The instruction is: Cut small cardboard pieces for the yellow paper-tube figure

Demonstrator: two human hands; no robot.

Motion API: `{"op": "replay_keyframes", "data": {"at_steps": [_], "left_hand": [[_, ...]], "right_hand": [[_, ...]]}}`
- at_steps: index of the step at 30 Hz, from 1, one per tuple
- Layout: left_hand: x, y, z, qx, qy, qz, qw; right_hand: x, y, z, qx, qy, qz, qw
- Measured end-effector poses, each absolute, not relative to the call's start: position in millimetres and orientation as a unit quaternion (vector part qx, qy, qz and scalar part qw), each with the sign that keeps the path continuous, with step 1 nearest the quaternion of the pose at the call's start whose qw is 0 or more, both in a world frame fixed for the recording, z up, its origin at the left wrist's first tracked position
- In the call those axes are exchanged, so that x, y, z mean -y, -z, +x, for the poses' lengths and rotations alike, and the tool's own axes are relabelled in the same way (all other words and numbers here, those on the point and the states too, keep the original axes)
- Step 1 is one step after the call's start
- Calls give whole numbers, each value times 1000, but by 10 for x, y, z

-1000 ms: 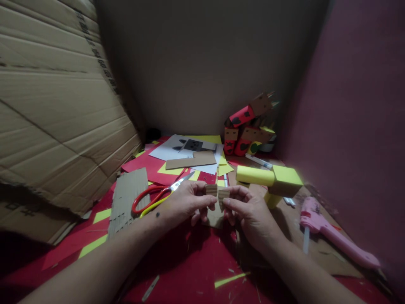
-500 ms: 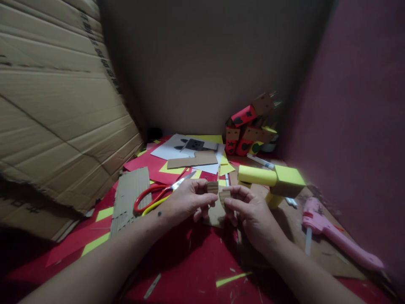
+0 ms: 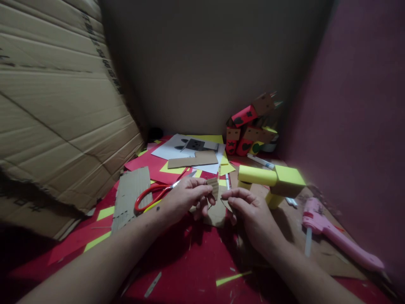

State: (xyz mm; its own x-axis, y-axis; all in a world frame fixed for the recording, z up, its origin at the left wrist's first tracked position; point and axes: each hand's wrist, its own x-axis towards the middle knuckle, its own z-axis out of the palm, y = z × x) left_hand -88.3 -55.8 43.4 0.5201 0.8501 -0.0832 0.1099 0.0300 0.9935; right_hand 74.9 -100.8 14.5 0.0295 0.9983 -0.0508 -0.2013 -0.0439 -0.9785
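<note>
Left hand [image 3: 188, 198] has thumb and fingers clamped on a small corrugated piece [image 3: 215, 185], right of the scissors [image 3: 164, 194]. Right hand [image 3: 253, 207] pinches a tilted cardboard scrap [image 3: 227, 205], farther right of the scissors. I see the pieces near each other, apart. Pink glue gun [image 3: 344, 240]: well right of the scissors. Grey-brown cardboard sheet [image 3: 129, 196]: just left.

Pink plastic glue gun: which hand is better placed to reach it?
Right hand, likely; the glue gun lies to its right, farther from the left hand. Each holds a small brown cardboard piece.
</note>
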Motion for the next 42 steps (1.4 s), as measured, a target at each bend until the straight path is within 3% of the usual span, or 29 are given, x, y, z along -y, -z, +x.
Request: {"op": "replay_keyframes", "data": {"at_steps": [12, 18, 32, 37, 42], "left_hand": [[543, -404, -904, -358, -263, 675, 589], [537, -465, -909, -374, -344, 611, 607], [474, -377, -930, -383, -340, 622, 592], [523, -403, -890, -387, -305, 633, 597], [496, -420, -905, -398, -426, 623, 521]], "right_hand": [[1025, -154, 741, 470, -584, -471, 466], [1025, -149, 743, 455, -582, -463, 490], [998, -99, 727, 447, -590, -439, 510], [1030, -147, 730, 451, -597, -459, 479], [1019, -153, 730, 422, -604, -458, 497]]}}
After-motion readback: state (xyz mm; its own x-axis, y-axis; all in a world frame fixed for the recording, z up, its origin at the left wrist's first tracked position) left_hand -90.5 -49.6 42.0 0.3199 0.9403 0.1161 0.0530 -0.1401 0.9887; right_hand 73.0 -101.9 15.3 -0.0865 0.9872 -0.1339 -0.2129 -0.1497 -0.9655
